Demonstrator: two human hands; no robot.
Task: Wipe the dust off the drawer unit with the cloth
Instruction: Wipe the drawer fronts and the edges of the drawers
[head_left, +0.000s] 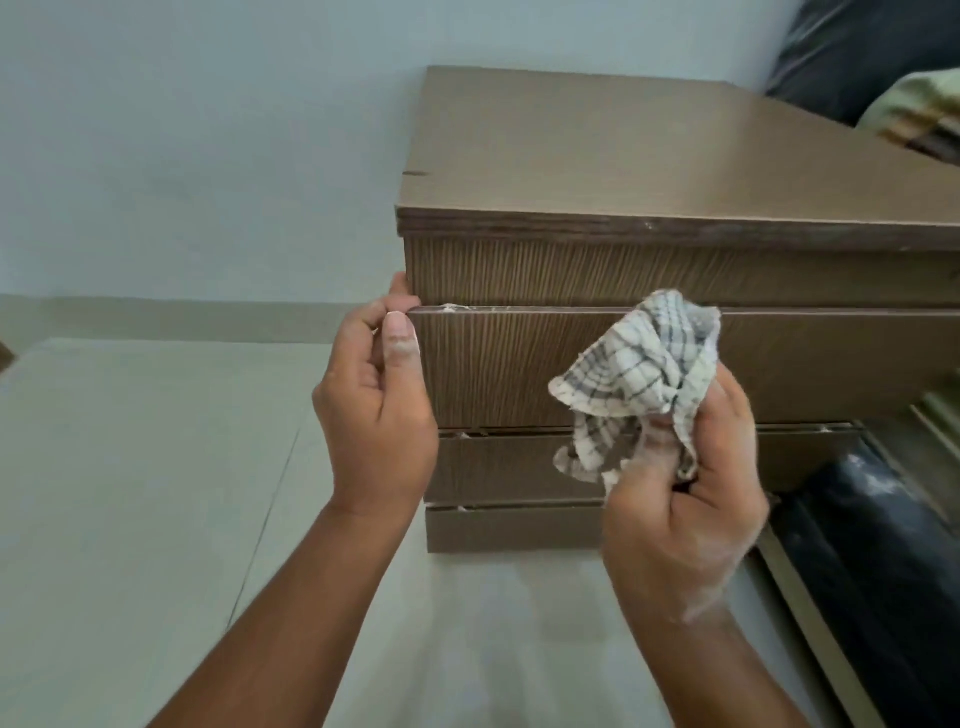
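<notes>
A brown wood-grain drawer unit (597, 156) stands on the floor against the wall, with several drawer fronts. Its second drawer (493, 364) sticks out a little, and pale dust lies along its top edge. My left hand (376, 400) grips the left top corner of that drawer front, thumb on the face. My right hand (685, 499) holds a crumpled white cloth with grey checks (639, 364) in front of the drawer's middle, close to its face.
Pale tiled floor (156, 493) spreads to the left and below. A light wall (208, 130) is behind the unit. A black plastic-wrapped object (883, 545) lies low on the right, and dark and striped fabric (914, 109) sits at the upper right.
</notes>
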